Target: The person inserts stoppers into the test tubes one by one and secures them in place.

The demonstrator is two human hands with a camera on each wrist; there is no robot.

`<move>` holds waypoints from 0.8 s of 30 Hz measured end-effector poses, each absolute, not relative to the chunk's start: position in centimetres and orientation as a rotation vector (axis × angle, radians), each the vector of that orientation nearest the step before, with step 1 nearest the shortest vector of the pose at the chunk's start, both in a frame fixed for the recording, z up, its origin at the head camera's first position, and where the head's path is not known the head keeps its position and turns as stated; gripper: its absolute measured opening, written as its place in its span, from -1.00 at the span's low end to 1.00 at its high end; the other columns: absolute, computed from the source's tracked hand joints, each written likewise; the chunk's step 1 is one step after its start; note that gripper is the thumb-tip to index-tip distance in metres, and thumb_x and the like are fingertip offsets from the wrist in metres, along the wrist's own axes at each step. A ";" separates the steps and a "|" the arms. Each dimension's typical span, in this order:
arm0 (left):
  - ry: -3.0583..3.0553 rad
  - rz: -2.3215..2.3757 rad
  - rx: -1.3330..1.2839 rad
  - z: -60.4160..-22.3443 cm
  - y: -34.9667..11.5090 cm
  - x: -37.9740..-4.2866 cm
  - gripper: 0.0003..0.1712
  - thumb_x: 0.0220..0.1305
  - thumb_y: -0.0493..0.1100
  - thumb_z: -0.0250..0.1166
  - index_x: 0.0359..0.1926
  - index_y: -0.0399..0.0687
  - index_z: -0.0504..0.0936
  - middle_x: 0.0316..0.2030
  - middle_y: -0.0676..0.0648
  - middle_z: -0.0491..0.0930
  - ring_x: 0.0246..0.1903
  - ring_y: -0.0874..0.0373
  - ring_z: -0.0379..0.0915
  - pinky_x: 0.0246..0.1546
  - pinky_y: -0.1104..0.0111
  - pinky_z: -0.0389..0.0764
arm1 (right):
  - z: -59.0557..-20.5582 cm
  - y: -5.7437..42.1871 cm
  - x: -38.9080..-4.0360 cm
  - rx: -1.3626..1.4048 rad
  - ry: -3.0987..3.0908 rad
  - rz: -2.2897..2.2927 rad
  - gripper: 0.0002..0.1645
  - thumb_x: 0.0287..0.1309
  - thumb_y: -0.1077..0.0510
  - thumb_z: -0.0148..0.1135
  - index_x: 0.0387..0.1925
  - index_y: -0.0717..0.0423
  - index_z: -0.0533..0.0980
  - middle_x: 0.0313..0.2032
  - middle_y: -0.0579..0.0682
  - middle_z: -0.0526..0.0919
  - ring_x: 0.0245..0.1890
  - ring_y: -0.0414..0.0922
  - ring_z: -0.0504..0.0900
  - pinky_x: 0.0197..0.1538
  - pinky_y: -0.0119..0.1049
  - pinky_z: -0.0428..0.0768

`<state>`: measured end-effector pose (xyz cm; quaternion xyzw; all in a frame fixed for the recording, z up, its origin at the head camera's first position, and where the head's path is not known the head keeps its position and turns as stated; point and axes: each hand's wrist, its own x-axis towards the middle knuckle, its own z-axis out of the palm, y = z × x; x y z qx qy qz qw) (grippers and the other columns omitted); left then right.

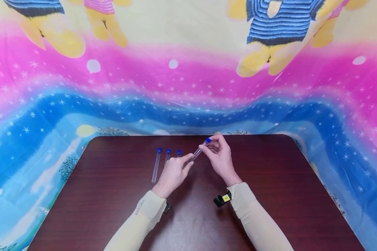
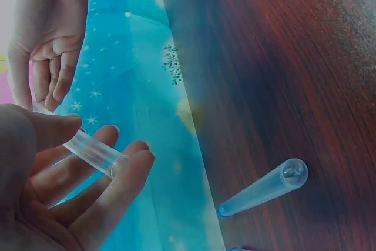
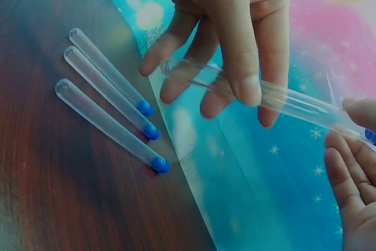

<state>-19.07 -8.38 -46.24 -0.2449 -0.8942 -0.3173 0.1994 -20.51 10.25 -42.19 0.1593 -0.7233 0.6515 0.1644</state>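
A clear test tube point(image 1: 199, 151) with a blue cap point(image 1: 208, 140) is held tilted above the table, its capped end up and to the right. My left hand point(image 1: 172, 175) pinches its lower part between thumb and fingers; in the left wrist view the rounded end point(image 2: 117, 166) lies by the fingertips. Near the cap, my right hand point(image 1: 220, 158) holds the tube between thumb and fingers. To the left, three more blue-capped test tubes lie side by side: one in full view point(image 1: 156, 166), a middle one point(image 1: 168, 156) and a third point(image 1: 179, 152), both partly behind my left hand.
The dark wooden table point(image 1: 270, 181) has rounded far corners. Right behind its far edge hangs a colourful cloth point(image 1: 188, 94) with snowflakes and cartoon figures. A dark strap device with a yellow label point(image 1: 222, 198) sits at the right wrist.
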 end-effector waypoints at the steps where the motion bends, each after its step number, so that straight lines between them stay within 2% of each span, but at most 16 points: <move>1: -2.498 -0.881 -0.684 -46.2 -8.4 -19.1 -0.77 0.34 -0.24 0.40 0.00 -0.04 0.73 -0.62 0.14 0.49 -0.72 0.29 0.27 -0.70 0.40 0.27 | -42.2 10.2 -20.5 0.451 -2.059 1.851 -0.62 0.21 0.42 0.38 -0.04 0.43 0.39 -0.24 0.32 0.70 -0.21 0.09 0.70 -0.05 -0.30 0.64; 9: -2.506 -0.839 -0.680 -46.0 -8.4 -19.1 -0.77 0.36 -0.22 0.39 0.02 -0.01 0.73 -0.62 0.11 0.51 -0.72 0.28 0.30 -0.70 0.40 0.29 | -42.1 10.1 -20.4 0.472 -2.025 1.843 -0.66 0.21 0.45 0.35 -0.12 0.49 0.36 -0.22 0.35 0.69 -0.21 0.10 0.69 -0.04 -0.26 0.64; 16: -2.492 -0.847 -0.698 -46.0 -8.3 -19.1 -0.77 0.36 -0.23 0.39 0.01 -0.01 0.72 -0.64 0.11 0.46 -0.73 0.28 0.30 -0.71 0.41 0.31 | -42.0 10.3 -20.7 0.472 -2.015 1.894 -0.69 0.23 0.46 0.33 -0.16 0.49 0.35 -0.18 0.38 0.68 -0.18 -0.01 0.69 -0.01 -0.32 0.62; 24: -2.504 -0.868 -0.686 -46.0 -8.2 -19.2 -0.76 0.35 -0.22 0.39 0.02 0.02 0.73 -0.66 0.12 0.43 -0.74 0.27 0.28 -0.73 0.40 0.29 | -42.0 10.4 -21.0 0.501 -1.974 1.965 -0.72 0.24 0.49 0.29 -0.20 0.51 0.32 -0.15 0.46 0.66 -0.14 0.00 0.71 0.02 -0.31 0.61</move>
